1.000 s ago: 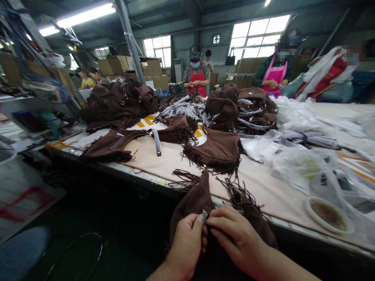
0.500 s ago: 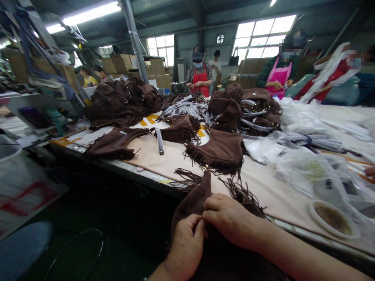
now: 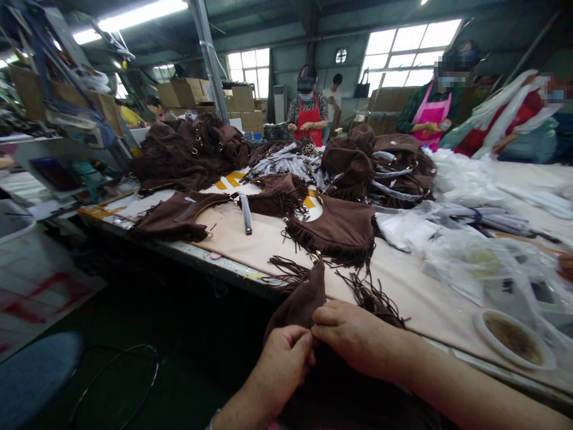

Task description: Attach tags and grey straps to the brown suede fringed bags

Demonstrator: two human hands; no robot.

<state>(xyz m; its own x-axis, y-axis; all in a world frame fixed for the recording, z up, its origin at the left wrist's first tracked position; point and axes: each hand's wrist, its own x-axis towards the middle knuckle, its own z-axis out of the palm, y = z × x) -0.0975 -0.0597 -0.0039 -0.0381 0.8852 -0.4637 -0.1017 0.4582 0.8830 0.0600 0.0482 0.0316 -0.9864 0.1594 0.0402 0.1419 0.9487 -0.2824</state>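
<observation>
A dark brown fringed bag (image 3: 299, 301) hangs over the near table edge, its gold ring lying on the tabletop. My left hand (image 3: 289, 361) and my right hand (image 3: 353, 331) meet at the bag's edge, thumbs and fingers pinched together on it. The small spot between the fingertips is hidden. Just beyond the ring lies another brown fringed bag (image 3: 338, 230). Farther left are a third bag (image 3: 174, 218) and a grey-wrapped strap (image 3: 246, 214).
Piles of brown bags (image 3: 188, 152) and wrapped straps (image 3: 286, 164) cover the table's far side. Clear plastic bags (image 3: 474, 251) and a round bowl (image 3: 514, 339) are at right. A blue stool (image 3: 40, 379) stands lower left. People stand across the table.
The view has shifted slightly. My left hand has turned a little, and its wrist shows more; both hands remain pinched at the same part of the bag.
</observation>
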